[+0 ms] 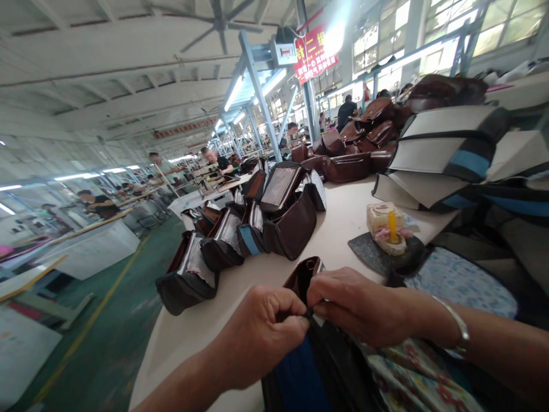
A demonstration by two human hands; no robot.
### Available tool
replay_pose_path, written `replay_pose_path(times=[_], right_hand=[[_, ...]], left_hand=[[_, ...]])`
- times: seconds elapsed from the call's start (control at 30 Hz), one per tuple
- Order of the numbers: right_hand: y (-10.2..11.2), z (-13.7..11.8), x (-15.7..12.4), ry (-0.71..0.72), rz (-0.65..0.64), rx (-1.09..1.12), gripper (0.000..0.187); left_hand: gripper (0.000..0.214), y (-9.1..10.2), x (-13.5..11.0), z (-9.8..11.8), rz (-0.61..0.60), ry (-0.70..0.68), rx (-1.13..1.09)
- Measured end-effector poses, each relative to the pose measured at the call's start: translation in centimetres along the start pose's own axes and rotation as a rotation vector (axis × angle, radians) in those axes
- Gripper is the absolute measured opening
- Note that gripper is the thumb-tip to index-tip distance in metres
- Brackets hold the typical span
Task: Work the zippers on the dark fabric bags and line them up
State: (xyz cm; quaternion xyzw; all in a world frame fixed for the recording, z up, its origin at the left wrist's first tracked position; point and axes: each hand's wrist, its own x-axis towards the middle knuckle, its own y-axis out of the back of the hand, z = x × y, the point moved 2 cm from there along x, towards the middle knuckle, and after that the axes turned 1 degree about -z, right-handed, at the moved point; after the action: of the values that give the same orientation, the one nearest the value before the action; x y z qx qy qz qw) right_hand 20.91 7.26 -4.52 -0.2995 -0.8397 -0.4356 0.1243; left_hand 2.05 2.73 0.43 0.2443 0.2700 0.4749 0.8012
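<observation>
My left hand and my right hand meet at the upper edge of a dark bag with a blue panel, close in front of me. Thumb and fingers of each hand are pinched on the bag's edge, the fingertips almost touching. What small part they grip between them is hidden. Beyond the fingers, the bag's brown end stands up from the table. A bracelet circles my right wrist. Part of the bag lies over a floral cloth at the lower right.
Several brown and black bags stand along the table's left side. Brown leather bags are heaped at the back right, beside pale panels with blue stripes. A cup-like container with a yellow stick sits on a dark pad. People work farther off.
</observation>
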Motion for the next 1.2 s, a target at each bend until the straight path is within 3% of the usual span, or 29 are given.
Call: replay_pose_path(times=[0.1, 0.17, 0.27, 0.47, 0.73, 0.87, 1.07, 1.2], right_hand=[[-0.8, -0.2, 0.1, 0.095, 0.029, -0.200, 0.007], [-1.1, -0.2, 0.1, 0.081, 0.035, -0.229, 0.008], [-1.2, 0.1, 0.1, 0.009, 0.001, -0.068, 0.006], [-0.6, 0.5, 0.3, -0.078, -0.050, 0.377, 0.031], [-1.1, 0.2, 0.9, -0.070, 0.019, 0.352, 0.010], [-1.2, -0.2, 0.5, -0.041, 0.052, 0.275, 0.005], [-0.6, -1.5, 0.0, 0.216, 0.068, -0.032, 0.011], [-0.6, -2.0, -0.7, 0.296, 0.003, -0.287, 0.016]], left_hand=[[0.017, 0.0, -0.1, -0.2, -0.022, 0.013, 0.014], [0.018, 0.0, -0.1, -0.3, -0.027, 0.023, 0.021], [0.018, 0.0, -0.3, -0.4, -0.035, 0.024, 0.034], [0.019, 0.0, -0.6, -0.3, -0.028, -0.007, 0.055], [0.020, -0.6, -0.7, -0.1, 0.046, -0.060, 0.111], [0.021, -0.4, -0.8, -0.3, 0.014, -0.036, 0.074], [0.046, 0.7, -0.6, -0.4, -0.072, 0.029, -0.101], [0.043, 0.6, -0.3, -0.3, -0.250, 0.018, -0.061]])
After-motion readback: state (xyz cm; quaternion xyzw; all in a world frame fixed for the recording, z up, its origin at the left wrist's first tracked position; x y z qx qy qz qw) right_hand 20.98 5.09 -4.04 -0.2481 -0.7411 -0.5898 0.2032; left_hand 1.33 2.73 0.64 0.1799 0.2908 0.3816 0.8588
